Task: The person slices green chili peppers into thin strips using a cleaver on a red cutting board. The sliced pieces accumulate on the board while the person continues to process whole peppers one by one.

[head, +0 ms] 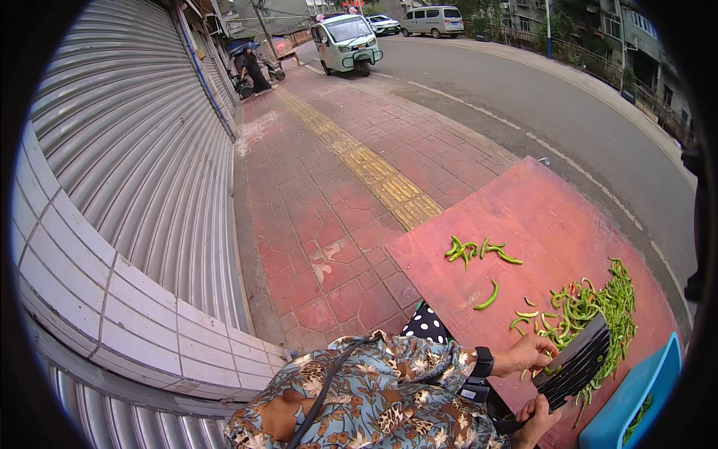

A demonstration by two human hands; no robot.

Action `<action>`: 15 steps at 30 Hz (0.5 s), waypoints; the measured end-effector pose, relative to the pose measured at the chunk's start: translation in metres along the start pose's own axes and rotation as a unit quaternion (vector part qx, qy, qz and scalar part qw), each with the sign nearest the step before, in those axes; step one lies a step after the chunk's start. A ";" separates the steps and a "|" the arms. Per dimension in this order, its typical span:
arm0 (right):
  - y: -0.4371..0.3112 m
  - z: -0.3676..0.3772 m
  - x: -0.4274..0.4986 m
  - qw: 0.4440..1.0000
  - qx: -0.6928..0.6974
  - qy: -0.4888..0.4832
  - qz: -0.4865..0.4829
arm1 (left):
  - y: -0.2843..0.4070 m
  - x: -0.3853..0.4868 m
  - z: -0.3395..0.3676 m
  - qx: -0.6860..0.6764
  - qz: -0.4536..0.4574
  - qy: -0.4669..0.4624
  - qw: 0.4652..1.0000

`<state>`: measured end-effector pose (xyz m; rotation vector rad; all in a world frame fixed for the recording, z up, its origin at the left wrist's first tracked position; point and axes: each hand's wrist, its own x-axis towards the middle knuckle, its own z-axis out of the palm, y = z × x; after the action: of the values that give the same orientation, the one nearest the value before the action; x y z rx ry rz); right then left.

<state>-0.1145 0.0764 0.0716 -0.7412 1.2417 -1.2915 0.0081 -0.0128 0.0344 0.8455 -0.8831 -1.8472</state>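
Observation:
My right hand grips the handle of a dark cleaver, whose broad blade stands tilted over the red board tabletop. Beside the blade, my left hand, with a black watch on its wrist, pinches a green chili pepper with its fingertips. A heap of thin green chili strips lies beyond the blade, which partly hides it. Short curved pieces of chili are scattered near my left hand. One whole green chili lies alone, and several more whole chilies are grouped farther off.
A blue plastic bin with green chilies inside stands against the near right side of the tabletop. Tiled pavement and metal roller shutters are on the left. A three-wheeled vehicle and a person are in the distance.

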 end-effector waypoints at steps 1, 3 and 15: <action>-0.003 -0.004 0.002 0.999 -0.007 -0.021 0.029 | 0.001 0.001 -0.003 -0.013 0.004 -0.011 1.000; -0.003 -0.007 0.008 0.998 -0.010 -0.027 0.063 | 0.004 0.004 -0.010 0.038 0.020 -0.031 0.999; -0.002 -0.014 0.009 0.993 0.045 -0.063 0.087 | -0.010 0.001 -0.001 -0.020 0.027 0.027 0.999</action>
<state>-0.1295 0.0710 0.0677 -0.6258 1.1139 -1.1339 0.0042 -0.0100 0.0257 0.8344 -0.8239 -1.7811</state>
